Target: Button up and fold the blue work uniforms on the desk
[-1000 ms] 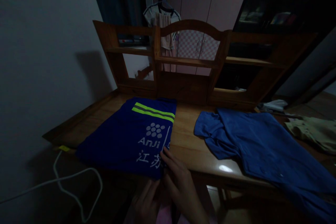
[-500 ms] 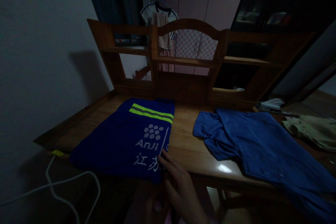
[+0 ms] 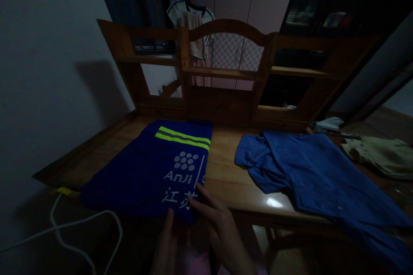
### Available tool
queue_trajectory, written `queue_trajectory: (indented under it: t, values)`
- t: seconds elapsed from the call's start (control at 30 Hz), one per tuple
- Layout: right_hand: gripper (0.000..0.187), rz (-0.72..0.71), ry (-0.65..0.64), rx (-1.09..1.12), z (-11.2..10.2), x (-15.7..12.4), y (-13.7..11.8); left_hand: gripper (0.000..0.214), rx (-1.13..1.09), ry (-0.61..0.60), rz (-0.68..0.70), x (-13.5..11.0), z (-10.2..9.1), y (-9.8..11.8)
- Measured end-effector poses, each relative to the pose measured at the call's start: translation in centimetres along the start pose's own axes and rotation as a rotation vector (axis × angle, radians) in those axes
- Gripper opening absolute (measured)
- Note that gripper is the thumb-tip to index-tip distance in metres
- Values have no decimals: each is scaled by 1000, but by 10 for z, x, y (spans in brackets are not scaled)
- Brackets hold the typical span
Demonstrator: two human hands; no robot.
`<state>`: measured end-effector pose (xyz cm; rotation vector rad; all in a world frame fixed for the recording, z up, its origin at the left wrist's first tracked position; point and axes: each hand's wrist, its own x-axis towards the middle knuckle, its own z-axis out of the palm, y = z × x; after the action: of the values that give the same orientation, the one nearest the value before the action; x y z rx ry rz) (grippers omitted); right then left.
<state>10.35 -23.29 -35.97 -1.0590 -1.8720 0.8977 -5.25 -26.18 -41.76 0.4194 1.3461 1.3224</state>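
A folded dark blue garment (image 3: 151, 172) with yellow-green stripes and white "Anji" lettering lies flat on the left of the wooden table (image 3: 232, 180). My right hand (image 3: 216, 223) rests with fingers stretched out on the garment's near right corner. My left hand (image 3: 166, 242) comes up from below, fingers extended, touching the garment's near edge. Neither hand grips anything that I can see.
A lighter blue shirt (image 3: 316, 172) lies spread on the table's right half. An olive cloth (image 3: 377, 154) sits at the far right. A wooden shelf frame (image 3: 226, 77) stands along the back. A white cable (image 3: 74, 227) hangs off the left front corner.
The view has drifted so everything sits a little further left. My left hand dropped out of sight and has come back up to the garment's near edge. My right hand stays on the corner.
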Motion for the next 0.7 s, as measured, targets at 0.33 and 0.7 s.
queue_trajectory:
  t: [0.33, 0.7]
  values:
    - [35, -39, 260, 62, 10, -19, -2, 34, 61, 140, -40, -3, -3, 24]
    - [55, 483, 253, 572, 31, -25, -9, 23, -27, 143, -142, -29, -8, 23]
